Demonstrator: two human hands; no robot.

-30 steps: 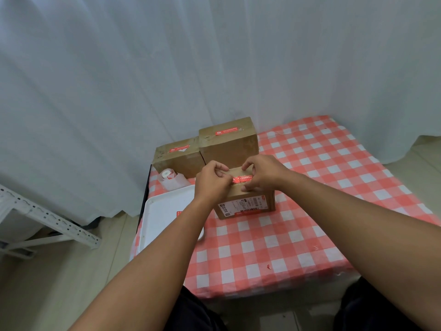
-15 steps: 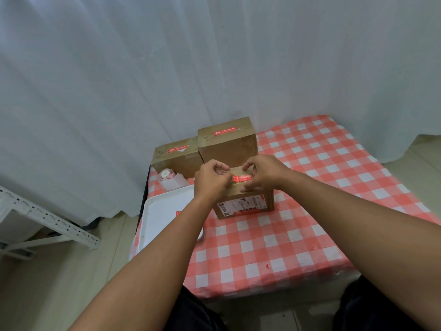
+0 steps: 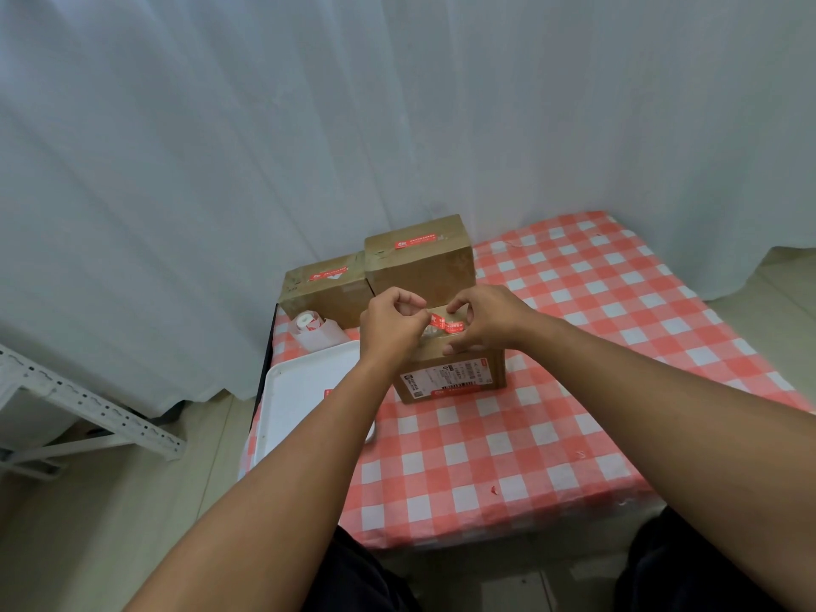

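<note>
Both bare forearms run in from the bottom of the frame, the left from the lower left and the right from the lower right edge, and they meet just above the centre. The left hand (image 3: 391, 322) shows its back to the camera. Its fingers are curled, and thumb and forefinger pinch the left end of a red sticker (image 3: 443, 323). The right hand (image 3: 490, 318) faces it with the wrist slightly bent and the fingers curled downward, forefinger and thumb closing on the sticker's right end. The hands sit close together with a small gap between the fingertips. Dark-clad legs show at the bottom edge.
</note>
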